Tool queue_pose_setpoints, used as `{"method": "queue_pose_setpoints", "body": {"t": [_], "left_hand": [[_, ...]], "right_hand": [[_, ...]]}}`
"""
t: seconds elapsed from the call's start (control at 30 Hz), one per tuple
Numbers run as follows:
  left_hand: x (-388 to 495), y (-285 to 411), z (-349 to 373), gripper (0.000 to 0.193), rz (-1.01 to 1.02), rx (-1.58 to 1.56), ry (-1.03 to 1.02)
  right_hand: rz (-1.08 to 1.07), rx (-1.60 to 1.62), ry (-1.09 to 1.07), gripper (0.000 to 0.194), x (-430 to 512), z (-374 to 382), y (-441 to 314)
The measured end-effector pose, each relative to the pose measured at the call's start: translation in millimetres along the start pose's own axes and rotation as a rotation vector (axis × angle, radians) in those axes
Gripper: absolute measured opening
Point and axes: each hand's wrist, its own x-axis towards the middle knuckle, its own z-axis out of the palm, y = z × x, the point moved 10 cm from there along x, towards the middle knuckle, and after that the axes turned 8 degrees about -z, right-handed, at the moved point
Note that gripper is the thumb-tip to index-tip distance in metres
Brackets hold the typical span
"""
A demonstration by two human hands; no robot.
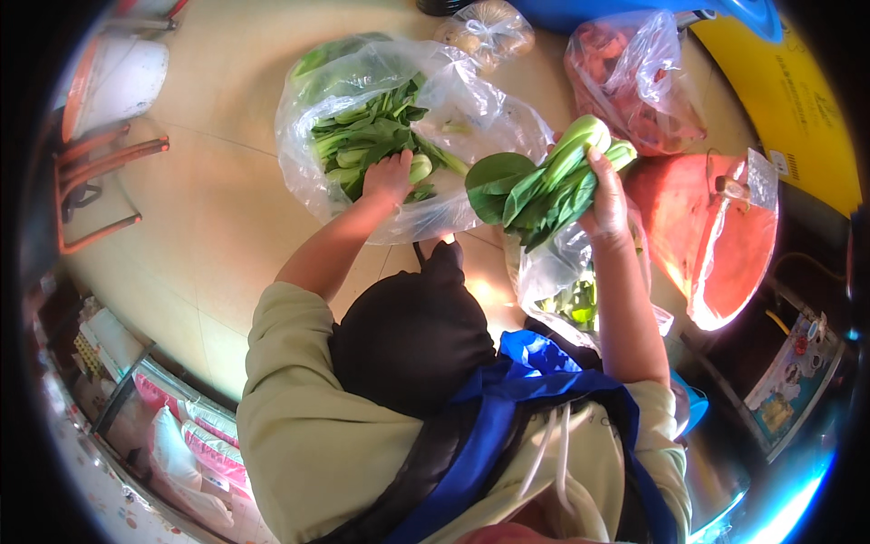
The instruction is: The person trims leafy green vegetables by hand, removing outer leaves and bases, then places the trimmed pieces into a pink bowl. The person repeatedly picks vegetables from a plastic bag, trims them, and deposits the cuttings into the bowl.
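My right hand is closed around a few stalks of bok choy, their pale bases pointing up and right and the leaves hanging left. This bunch is held above the floor, beside the large clear plastic bag. Inside that bag lies a heap of loose bok choy. My left hand reaches down into the heap and touches the greens near one pale base; its fingertips are hidden among the leaves. Below my right forearm, a smaller plastic bag holds more green leaves.
A tied bag of round, potato-like produce and a bag with reddish contents lie beyond. At right are a red plastic bin and a yellow panel. A white bucket and an orange metal frame stand left.
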Motion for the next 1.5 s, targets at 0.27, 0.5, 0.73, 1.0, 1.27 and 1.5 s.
{"method": "queue_pose_setpoints", "body": {"t": [0.27, 0.5, 0.73, 1.0, 1.27, 1.5], "left_hand": [[-19.6, -19.3, 27.8, 0.03, 0.115, 0.084, -0.056], [-37.3, -25.4, -30.3, 0.034, -0.007, -0.286, 0.032], [-54.4, 2.8, -186.5, 0.036, 0.175, -1.294, 0.129], [-104.9, 105.4, -249.0, 0.034, 0.333, -1.298, 0.527], [-144.2, 189.3, -295.7, 0.06, 0.683, -0.945, 0.743], [-164.5, 266.7, -331.8, 0.052, 0.812, -0.885, 0.628]], "right_hand": [[0.014, 0.01, 0.002, 0.043, -3.5, 3.7, 3.7], [-0.008, -0.12, -0.023, 0.048, -9.2, 4.7, 0.5], [-0.134, -0.148, -0.053, 0.031, -6.8, 36.0, 3.9], [-0.51, -0.271, 0.119, 0.036, -31.6, 75.0, -36.6], [-0.84, -0.431, 0.11, 0.05, -81.4, 89.8, -112.2], [-0.944, -0.486, -0.022, 0.09, -121.4, 86.4, -179.1]]}}
